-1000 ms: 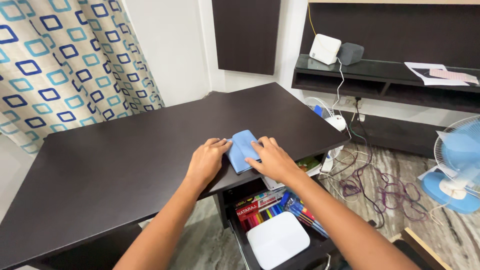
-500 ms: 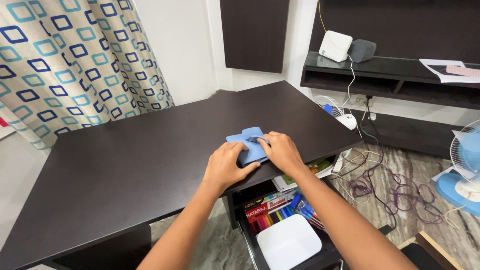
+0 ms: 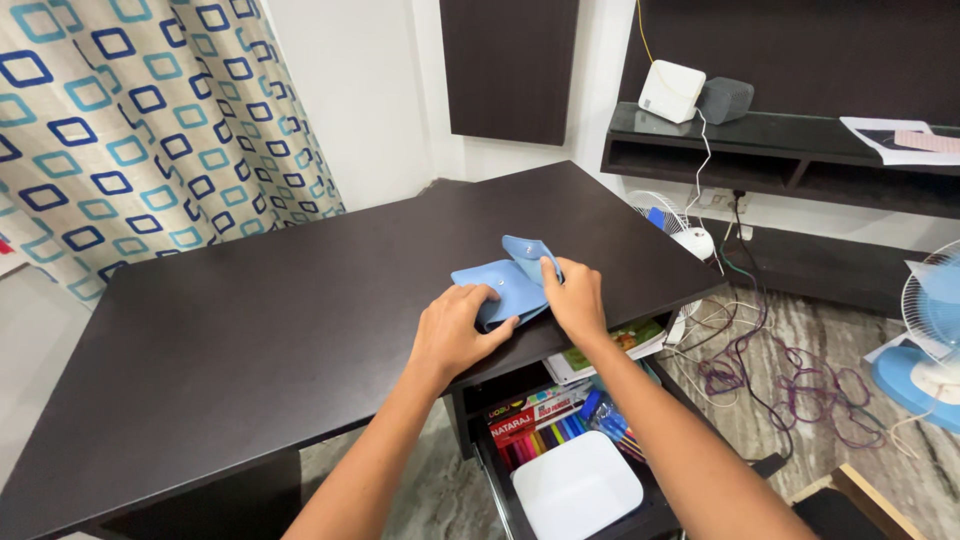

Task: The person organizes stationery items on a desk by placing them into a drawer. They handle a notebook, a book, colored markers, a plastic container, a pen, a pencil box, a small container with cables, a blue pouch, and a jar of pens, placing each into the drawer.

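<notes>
Blue snap pouch (image 3: pixel 497 287) near front edge of dark desk (image 3: pixel 250 310); left hand (image 3: pixel 452 335) presses its body flat, fingers spread, right hand (image 3: pixel 574 298) pinches raised flap.

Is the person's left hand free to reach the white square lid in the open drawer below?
Probably not yet: the left hand presses the blue snap pouch, though nothing covers the white square lid.
</notes>
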